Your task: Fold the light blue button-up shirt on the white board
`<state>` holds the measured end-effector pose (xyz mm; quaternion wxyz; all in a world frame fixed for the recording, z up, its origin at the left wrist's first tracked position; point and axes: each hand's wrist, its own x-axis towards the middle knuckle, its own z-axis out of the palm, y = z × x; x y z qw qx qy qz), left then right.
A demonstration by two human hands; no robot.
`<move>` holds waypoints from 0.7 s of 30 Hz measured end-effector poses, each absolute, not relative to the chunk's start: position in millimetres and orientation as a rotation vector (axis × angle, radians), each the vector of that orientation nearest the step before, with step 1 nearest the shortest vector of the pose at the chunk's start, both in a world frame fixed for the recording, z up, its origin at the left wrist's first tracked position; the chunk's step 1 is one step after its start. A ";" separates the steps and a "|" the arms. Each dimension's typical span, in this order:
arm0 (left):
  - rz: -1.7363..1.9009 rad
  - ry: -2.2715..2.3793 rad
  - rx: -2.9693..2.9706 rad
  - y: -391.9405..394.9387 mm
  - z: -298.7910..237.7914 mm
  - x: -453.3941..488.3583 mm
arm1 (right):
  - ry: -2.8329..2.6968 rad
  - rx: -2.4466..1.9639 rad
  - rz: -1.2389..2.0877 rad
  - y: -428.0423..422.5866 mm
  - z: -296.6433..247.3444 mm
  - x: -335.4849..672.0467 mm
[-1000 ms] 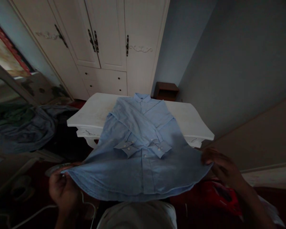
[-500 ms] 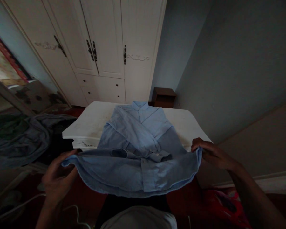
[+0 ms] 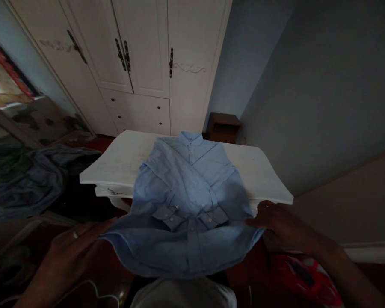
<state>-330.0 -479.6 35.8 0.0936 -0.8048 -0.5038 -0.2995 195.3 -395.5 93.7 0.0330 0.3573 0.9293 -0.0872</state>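
A light blue button-up shirt point(image 3: 192, 188) lies front up on a white table point(image 3: 122, 164), its collar at the far edge. Both sleeves are folded inward across the front, cuffs near the middle. The shirt's lower part hangs over the near edge, its hem held out toward me. My left hand point(image 3: 73, 248), with a ring on a finger, is closed on the hem's left corner. Gripping the hem's right side is my right hand point(image 3: 269, 220), thumb on top and the other fingers partly hidden.
A white wardrobe point(image 3: 141, 51) stands behind the table, beside a small brown cabinet point(image 3: 224, 127). Dark clothes point(image 3: 45, 175) are heaped at left. A red bag point(image 3: 308, 278) sits on the floor at right, and a white cable point(image 3: 96, 288) runs at lower left.
Both hands have moved lower with the hem, the left one also outward. The shirt's lower part has dropped and flattened, so both cuffs show more fully. The view has tilted slightly down.
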 end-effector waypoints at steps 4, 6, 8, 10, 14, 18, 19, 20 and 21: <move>-0.659 -1.450 -2.338 -489.9 23.7 -322.6 | 2.923 1.039 -0.164 -403.2 79.4 193.0; -0.651 -1.446 -2.272 -492.0 16.9 -314.7 | 2.954 1.070 -0.174 -406.5 69.1 192.2; -0.708 -1.445 -2.293 -490.2 10.8 -304.9 | 2.954 1.096 -0.242 -409.9 58.4 188.6; -0.784 -1.443 -2.401 -485.3 4.8 -295.5 | 2.937 1.111 -0.322 -412.7 49.8 182.3; -0.871 -1.393 -2.623 -473.6 -10.3 -286.0 | 2.915 1.076 -0.382 -412.9 39.0 171.8; -0.689 -1.436 -2.844 -469.6 -26.6 -286.4 | 2.871 1.084 -0.381 -408.3 23.7 175.7; -0.593 -1.476 -2.886 -469.7 -29.8 -285.9 | 2.861 1.093 -0.395 -407.4 18.5 178.1; -0.490 -1.520 -2.914 -470.0 -32.4 -284.5 | 2.854 1.101 -0.416 -406.9 13.3 180.4; -0.379 -1.566 -2.935 -470.2 -34.6 -282.4 | 2.850 1.106 -0.438 -406.9 8.5 182.2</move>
